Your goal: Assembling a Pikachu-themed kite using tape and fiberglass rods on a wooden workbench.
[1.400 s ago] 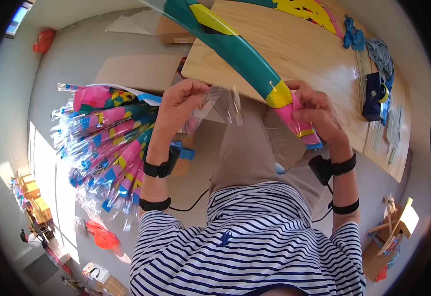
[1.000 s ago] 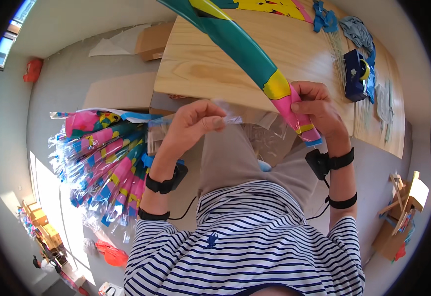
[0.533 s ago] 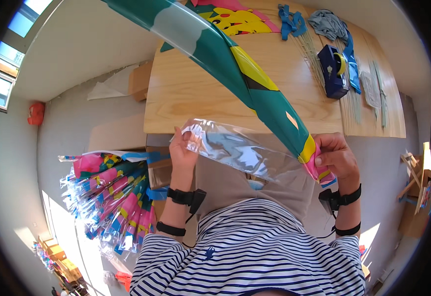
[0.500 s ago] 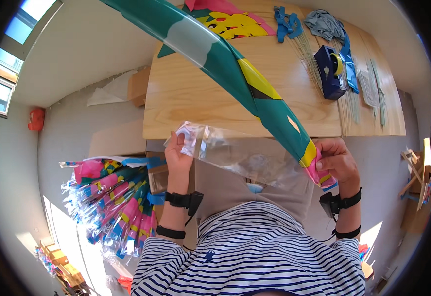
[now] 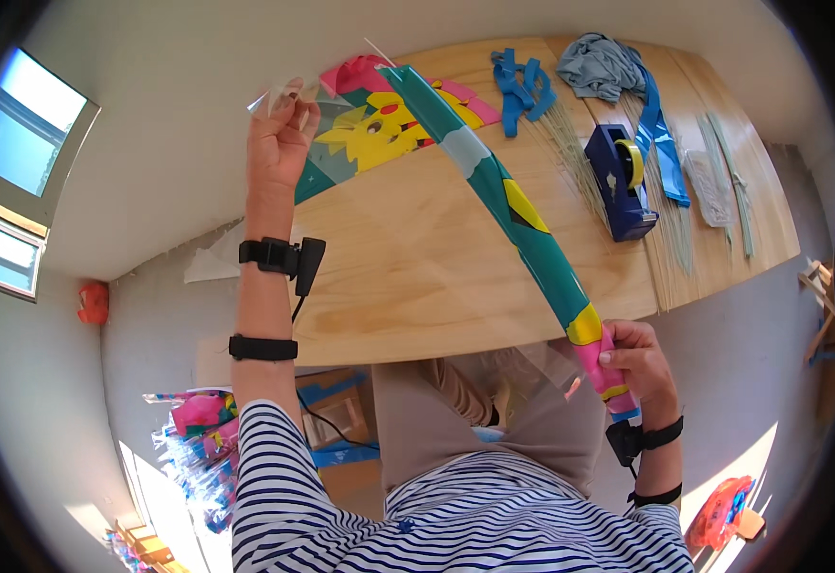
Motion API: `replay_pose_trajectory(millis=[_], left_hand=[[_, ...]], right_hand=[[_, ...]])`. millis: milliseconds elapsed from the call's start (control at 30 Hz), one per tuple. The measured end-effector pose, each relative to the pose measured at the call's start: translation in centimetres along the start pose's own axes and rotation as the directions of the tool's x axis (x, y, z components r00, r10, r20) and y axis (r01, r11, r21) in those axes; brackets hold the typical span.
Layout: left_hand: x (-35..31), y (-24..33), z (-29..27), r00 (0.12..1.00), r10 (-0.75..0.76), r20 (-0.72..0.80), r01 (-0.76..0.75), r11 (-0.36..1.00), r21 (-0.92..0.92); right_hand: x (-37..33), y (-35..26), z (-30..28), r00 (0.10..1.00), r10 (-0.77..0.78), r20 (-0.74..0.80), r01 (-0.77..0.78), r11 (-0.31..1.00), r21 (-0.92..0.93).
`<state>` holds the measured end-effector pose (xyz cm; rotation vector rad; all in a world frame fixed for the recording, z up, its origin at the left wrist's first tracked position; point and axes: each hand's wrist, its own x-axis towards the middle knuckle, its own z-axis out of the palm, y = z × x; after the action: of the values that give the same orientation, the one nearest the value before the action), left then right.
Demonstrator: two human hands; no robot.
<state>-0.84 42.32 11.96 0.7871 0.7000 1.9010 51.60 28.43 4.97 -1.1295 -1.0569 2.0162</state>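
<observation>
My right hand is closed round the pink and blue lower end of a rolled-up kite, a long tube of shiny green, yellow and pink sheet. The roll slants up and left over the table, and a thin pale stick pokes from its far end. My left hand is raised at the table's far left, its fingers pinching the crumpled end of a clear plastic sleeve. The sleeve's see-through film is hard to trace between the hands; some film shows beside the roll's lower end.
On the wooden table lie a printed kite sheet, blue straps, a grey cloth, thin sticks and a dark blue tape dispenser. Wrapped rolls are heaped at lower left, near a cardboard box.
My left hand has risen up and away to the far left, taking the sleeve's end along. The roll's far end has come down into view, and my right hand is slightly lower.
</observation>
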Motion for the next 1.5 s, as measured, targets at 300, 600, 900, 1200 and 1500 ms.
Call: replay_pose_trajectory(millis=[300,600,900,1200,1500], left_hand=[[7.1,-12.9,-6.2,0.797,-0.338,-0.501,0.554,0.740,0.381],[-17.3,-15.0,-1.0,0.698,-0.661,-0.274,0.708,0.579,0.404],[-28.7,-21.8,6.3,0.629,-0.772,-0.092,0.775,0.614,0.148],[-28.8,-22.6,6.4,0.648,-0.717,-0.258,0.759,0.637,0.136],[-29.8,-24.3,6.4,0.622,-0.753,-0.214,0.767,0.641,-0.030]], right_hand=[[5.6,2.1,-0.5,0.989,0.120,-0.091,-0.121,0.993,-0.003],[9.9,5.0,-0.3,0.977,0.158,-0.144,-0.160,0.987,0.000],[10.4,5.4,2.3,0.990,0.076,-0.120,-0.072,0.997,0.037],[-3.3,4.0,-4.5,0.972,-0.098,-0.216,0.074,0.990,-0.118],[-24.3,12.1,-11.5,0.880,0.167,-0.445,-0.220,0.973,-0.071]])
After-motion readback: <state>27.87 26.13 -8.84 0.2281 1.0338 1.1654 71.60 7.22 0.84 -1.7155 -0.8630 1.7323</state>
